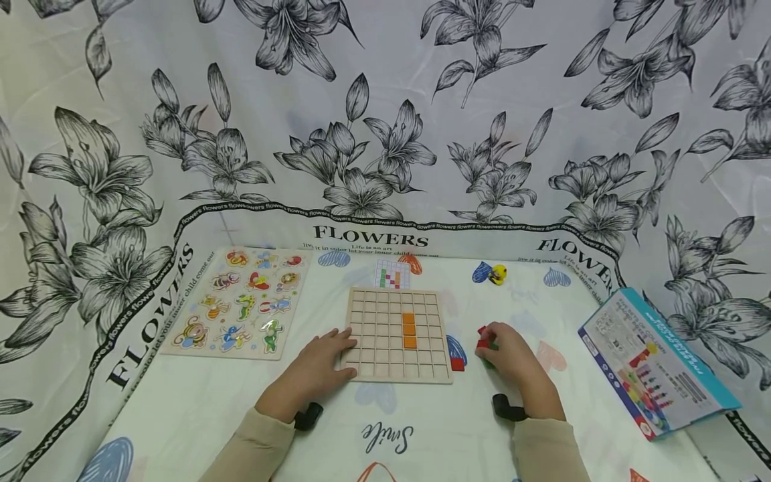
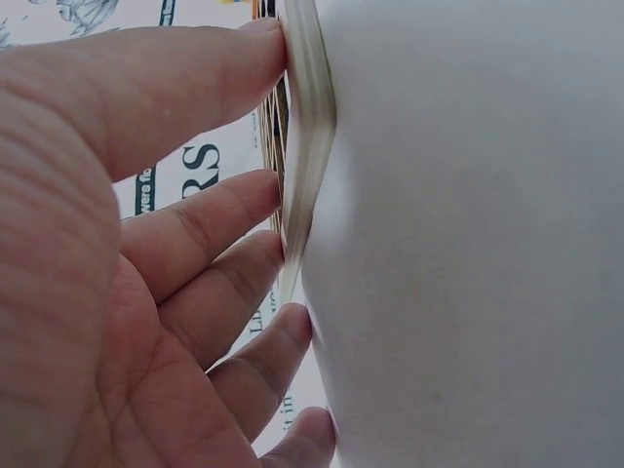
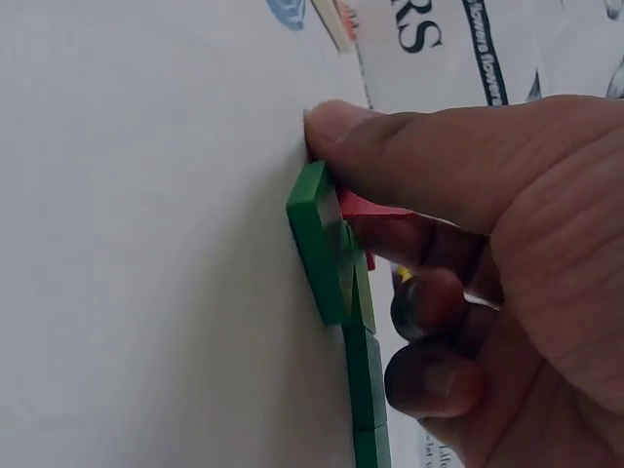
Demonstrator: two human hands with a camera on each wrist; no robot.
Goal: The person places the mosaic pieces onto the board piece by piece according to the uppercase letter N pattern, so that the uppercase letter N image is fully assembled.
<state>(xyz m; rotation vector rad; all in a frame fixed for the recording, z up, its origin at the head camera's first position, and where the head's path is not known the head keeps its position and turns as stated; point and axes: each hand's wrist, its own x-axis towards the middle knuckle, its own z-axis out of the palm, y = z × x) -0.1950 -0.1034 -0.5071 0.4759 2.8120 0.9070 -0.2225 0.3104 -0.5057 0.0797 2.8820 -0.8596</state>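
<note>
The wooden grid board (image 1: pixel 376 335) lies flat on the white tablecloth (image 1: pixel 458 435), with orange squares (image 1: pixel 409 331) just toward three o'clock from its middle. At eight to nine o'clock, the left hand (image 1: pixel 319 365) touches its edge, fingers loosely spread and gripping nothing. A red tile (image 1: pixel 458 364) sits beside it at four. At three, the right hand (image 1: pixel 512 351) has thumb and fingers pinched on a red piece (image 3: pixel 375 205); a tilted green tile (image 3: pixel 314 244) is against the thumb, whether gripped I can't tell. Farther out: a pattern card (image 1: pixel 393 274) at twelve, a toy bee (image 1: pixel 497 274) at two, a box (image 1: pixel 656 361) past three, a picture board (image 1: pixel 241 301) near nine.
</note>
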